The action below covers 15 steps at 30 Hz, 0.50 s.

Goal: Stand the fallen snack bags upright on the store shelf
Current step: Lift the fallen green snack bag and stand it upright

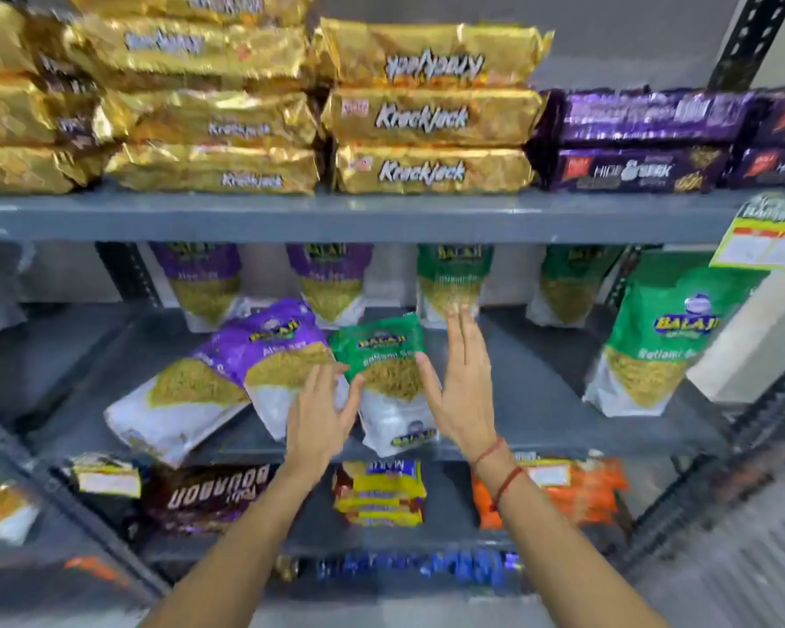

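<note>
A grey metal shelf rack (336,217) fills the view, its top shelf stacked with gold Krackjack packs (431,117) and, to the right, purple Hide & Seek packs (640,170). On the middle shelf, Balaji snack bags stand upright along the back wall, purple ones at left (200,283) and green ones at right (454,278); a larger green Balaji bag (653,346) stands near the right post. Toward the front of that shelf two purple Balaji bags (227,369) lie fallen, leaning back on one another. Just beside them a smaller green Balaji bag (393,383) tilts back at the shelf's front edge, its white bottom overhanging the lip. The left hand (320,414) has its fingers spread open, fingertips touching the bag's left edge and the nearer purple bag. The right hand (465,387) is open and flat, thumb against the green bag's right edge; red threads (501,473) circle its wrist. Neither hand is closed around the bag.
</note>
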Available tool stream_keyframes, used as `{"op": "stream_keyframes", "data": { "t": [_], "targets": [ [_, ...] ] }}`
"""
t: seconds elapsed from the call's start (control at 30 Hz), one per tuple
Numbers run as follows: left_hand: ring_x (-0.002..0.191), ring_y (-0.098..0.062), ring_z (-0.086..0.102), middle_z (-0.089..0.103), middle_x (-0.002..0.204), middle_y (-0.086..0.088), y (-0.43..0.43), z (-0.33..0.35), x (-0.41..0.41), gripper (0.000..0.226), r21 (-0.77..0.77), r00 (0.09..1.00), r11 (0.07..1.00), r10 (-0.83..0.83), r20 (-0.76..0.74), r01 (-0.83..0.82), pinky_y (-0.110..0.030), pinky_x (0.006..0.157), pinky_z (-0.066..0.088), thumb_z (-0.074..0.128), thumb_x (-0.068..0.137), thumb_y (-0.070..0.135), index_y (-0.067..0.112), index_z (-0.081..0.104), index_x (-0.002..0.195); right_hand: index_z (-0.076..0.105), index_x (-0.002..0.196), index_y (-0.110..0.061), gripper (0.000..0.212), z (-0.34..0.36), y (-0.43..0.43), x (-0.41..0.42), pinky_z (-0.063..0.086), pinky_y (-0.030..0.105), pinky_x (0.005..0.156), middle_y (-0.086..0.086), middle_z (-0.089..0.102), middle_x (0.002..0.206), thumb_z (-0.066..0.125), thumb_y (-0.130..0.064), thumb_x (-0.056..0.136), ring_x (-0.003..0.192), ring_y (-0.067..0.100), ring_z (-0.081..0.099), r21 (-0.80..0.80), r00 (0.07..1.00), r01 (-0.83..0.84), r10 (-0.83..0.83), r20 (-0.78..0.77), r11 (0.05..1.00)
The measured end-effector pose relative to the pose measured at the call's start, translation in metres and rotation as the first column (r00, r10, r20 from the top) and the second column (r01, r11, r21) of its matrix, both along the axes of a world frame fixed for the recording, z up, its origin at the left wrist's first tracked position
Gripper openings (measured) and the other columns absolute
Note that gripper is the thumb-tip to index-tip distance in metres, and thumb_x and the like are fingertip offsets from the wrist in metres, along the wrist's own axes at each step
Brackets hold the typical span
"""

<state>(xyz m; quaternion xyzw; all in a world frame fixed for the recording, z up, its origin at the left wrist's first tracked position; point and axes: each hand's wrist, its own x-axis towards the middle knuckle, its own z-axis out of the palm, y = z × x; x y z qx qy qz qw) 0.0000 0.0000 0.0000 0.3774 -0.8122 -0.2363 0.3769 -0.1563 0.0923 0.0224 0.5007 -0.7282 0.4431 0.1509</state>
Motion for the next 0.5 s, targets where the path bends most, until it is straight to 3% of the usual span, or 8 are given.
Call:
{"op": "stream_keyframes", "data": {
  "t": [0.1,0.2,0.27,0.43,0.5],
  "targets": [
    [0.098,-0.035,0.062,0.066,0.104,-0.016,-0.008,-0.02,-0.012,0.044,0.318,0.992,0.94,0.122,0.027,-0.124,-0.039,0.084,0.049,0.05,0.09,0.047,0.005,0.059,0.099,0.026,0.144,-0.001,0.065,-0.024,-0.01,-0.018,0.018,0.038,0.117,0.022,0.027,0.154,0.05,-0.038,0.095,0.144,0.033,0.022,0.263,0.981,-0.029,-0.023,0.194,0.964],
    [0.086,-0.036,0.062,0.062,0.079,-0.014,-0.011,-0.031,-0.024,0.046,0.384,0.991,0.918,0.056,0.122,-0.1,-0.034,0.066,0.039,0.048,0.091,0.048,0.008,0.055,0.067,0.022,0.146,-0.002,0.071,-0.044,-0.018,-0.032,0.023,0.045,0.116,0.023,0.025,0.153,0.046,-0.045,0.095,0.143,0.035,0.021,0.465,0.926,-0.088,-0.1,0.364,0.881],
    [0.079,-0.038,0.062,0.055,0.068,-0.015,-0.011,-0.03,-0.032,0.052,0.403,0.981,0.908,0.041,0.188,-0.115,-0.033,0.063,0.035,0.047,0.09,0.051,0.012,0.046,0.055,0.022,0.145,0.0,0.073,-0.053,-0.024,-0.038,0.026,0.048,0.113,0.026,0.03,0.149,0.046,-0.047,0.095,0.139,0.039,0.026,0.524,0.881,-0.16,-0.118,0.458,0.836],
    [0.085,-0.036,0.063,0.063,0.077,-0.024,-0.013,-0.029,-0.043,0.051,0.572,0.976,0.792,0.145,0.164,-0.214,-0.031,0.059,0.035,0.057,0.085,0.048,0.0,0.06,0.066,0.036,0.139,-0.006,0.07,-0.062,-0.038,-0.044,0.033,0.042,0.107,0.024,0.047,0.139,0.051,-0.054,0.089,0.129,0.04,0.043,0.506,0.687,-0.302,-0.184,0.703,0.808],
    [0.089,-0.034,0.063,0.066,0.098,-0.03,-0.013,-0.033,-0.044,0.047,0.719,0.983,0.676,0.175,0.057,-0.162,-0.03,0.06,0.041,0.062,0.084,0.043,-0.003,0.064,0.089,0.045,0.134,-0.006,0.072,-0.066,-0.04,-0.046,0.04,0.04,0.106,0.021,0.052,0.136,0.054,-0.059,0.085,0.122,0.037,0.052,0.494,0.613,-0.323,-0.219,0.759,0.807]
  ]
}}
